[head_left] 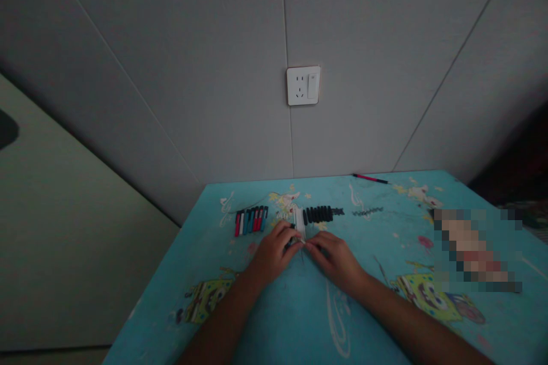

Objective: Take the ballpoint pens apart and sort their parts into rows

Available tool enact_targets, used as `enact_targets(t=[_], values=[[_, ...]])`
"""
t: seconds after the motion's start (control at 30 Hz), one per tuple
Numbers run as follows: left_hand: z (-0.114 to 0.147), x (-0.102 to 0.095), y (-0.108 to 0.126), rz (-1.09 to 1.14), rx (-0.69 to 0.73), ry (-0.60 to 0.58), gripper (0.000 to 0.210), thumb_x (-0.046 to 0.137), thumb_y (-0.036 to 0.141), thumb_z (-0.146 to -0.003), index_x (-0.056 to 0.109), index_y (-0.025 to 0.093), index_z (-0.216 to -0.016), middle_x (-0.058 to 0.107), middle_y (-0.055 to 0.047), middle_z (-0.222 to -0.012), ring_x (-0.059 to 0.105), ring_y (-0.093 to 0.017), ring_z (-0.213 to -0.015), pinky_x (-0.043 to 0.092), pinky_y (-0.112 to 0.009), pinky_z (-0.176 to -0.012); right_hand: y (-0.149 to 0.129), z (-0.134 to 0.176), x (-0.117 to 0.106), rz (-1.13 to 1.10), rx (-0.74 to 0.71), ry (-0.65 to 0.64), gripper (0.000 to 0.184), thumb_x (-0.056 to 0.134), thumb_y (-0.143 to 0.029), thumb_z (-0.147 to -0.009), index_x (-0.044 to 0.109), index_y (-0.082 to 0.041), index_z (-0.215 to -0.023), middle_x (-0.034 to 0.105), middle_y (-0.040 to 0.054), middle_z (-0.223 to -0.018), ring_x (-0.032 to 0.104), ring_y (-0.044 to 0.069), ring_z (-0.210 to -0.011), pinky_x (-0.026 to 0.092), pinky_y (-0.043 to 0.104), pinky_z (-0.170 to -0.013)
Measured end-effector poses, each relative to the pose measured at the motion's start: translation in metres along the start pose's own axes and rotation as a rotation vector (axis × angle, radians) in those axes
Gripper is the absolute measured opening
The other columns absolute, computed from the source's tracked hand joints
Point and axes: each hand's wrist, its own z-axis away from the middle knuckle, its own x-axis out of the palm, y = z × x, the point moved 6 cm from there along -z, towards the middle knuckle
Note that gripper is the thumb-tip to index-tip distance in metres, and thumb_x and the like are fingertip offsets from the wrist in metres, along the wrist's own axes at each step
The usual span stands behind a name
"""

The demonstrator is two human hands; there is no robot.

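Observation:
My left hand [277, 249] is closed around a slim pen part [300, 240], mostly hidden by the fingers, with a pale tip showing. The fingertips of my right hand [336, 255] pinch together at that pale tip, so both hands meet over the table. Just beyond them lie thin white sticks [299, 221] like pen refills, side by side. A row of red, white and blue pen barrels [252, 220] rests to the left of these. On the right is a row of short black tubes [318, 215], with small dark pieces [338, 211] beside it.
A line of tiny grey parts [367, 212] lies farther right. One red and black pen [370, 178] is at the table's back edge. The blue cartoon-print table [274, 319] meets a grey wall with a socket [303, 85]. A blurred-out patch [475, 251] covers something at right.

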Motion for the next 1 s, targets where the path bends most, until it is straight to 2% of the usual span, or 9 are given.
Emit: enact_targets(t=[0.23,0.57,0.8,1.0], values=[[0.003,0.006,-0.005,-0.073,0.008,-0.044,0.022,0.065,0.029,-0.089,0.06,0.023,-0.109,0.055,-0.007,-0.113,0.058,-0.02,-0.106,0.05,-0.034,-0.092,0.003,0.001,0.004,0.01,0.024,-0.011,0.023,0.05,-0.031,-0.099,0.068,-0.02,-0.09,0.065,0.0046,-0.082,0.06,0.017,-0.078,0.047,0.031,-0.074],[0.002,0.006,-0.006,-0.098,0.01,-0.06,0.018,0.056,0.029,-0.094,0.06,0.025,-0.111,0.055,-0.007,-0.112,0.059,-0.02,-0.105,0.051,-0.035,-0.09,0.0,0.0,0.005,0.017,0.007,-0.021,0.022,0.049,-0.029,-0.099,0.068,-0.02,-0.093,0.066,0.0047,-0.083,0.06,0.017,-0.081,0.047,0.031,-0.077],[-0.001,-0.003,-0.033,-0.333,-0.079,0.079,0.021,0.053,0.031,-0.095,0.059,0.024,-0.114,0.053,-0.008,-0.116,0.058,-0.022,-0.104,0.051,-0.038,-0.091,0.0,0.0,0.003,0.073,0.017,-0.008,0.022,0.049,-0.028,-0.099,0.066,-0.02,-0.087,0.064,0.0042,-0.08,0.06,0.017,-0.078,0.047,0.029,-0.076],[-0.02,-0.003,-0.05,-0.575,-0.085,0.096,0.02,0.054,0.027,-0.093,0.063,0.023,-0.111,0.056,-0.009,-0.112,0.057,-0.025,-0.101,0.048,-0.041,-0.091,0.0,0.0,0.005,0.085,-0.014,-0.026,0.019,0.051,-0.027,-0.098,0.067,-0.019,-0.092,0.065,0.0047,-0.082,0.06,0.017,-0.08,0.047,0.029,-0.077]])
